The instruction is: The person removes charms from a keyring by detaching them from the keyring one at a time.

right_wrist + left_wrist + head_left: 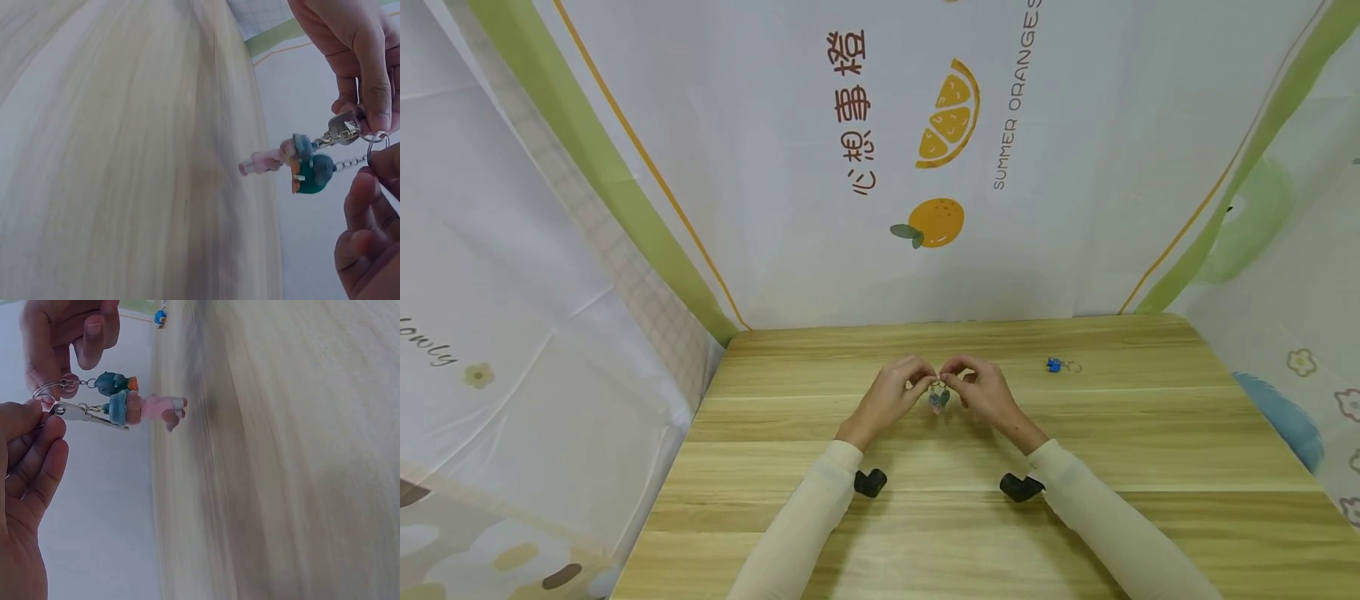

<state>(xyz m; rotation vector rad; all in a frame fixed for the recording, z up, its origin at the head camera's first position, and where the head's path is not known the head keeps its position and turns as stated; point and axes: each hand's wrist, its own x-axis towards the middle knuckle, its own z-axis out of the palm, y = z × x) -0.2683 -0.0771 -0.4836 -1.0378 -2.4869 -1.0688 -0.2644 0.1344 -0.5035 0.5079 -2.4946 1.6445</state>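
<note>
Above the table's middle both hands meet at a small bunch of keychain pieces. My left hand (887, 400) pinches the top of a flat silver metal piece (74, 412), from which a pink figurine charm (156, 407) in a blue hat hangs by a short chain. Opposite it, my right hand (988, 393) pinches a metal key ring (378, 142) carrying a dark green charm (314, 174) with orange parts, possibly a duck. Both charms dangle side by side clear of the wood. Fingertips hide whether ring and silver piece are linked.
A blue charm (1055, 365) with a ring lies on the wooden table (940, 533), toward the back right. Printed white cloth (775, 167) rises behind the table's far edge. Black wrist devices (871, 483) sit under the sleeves.
</note>
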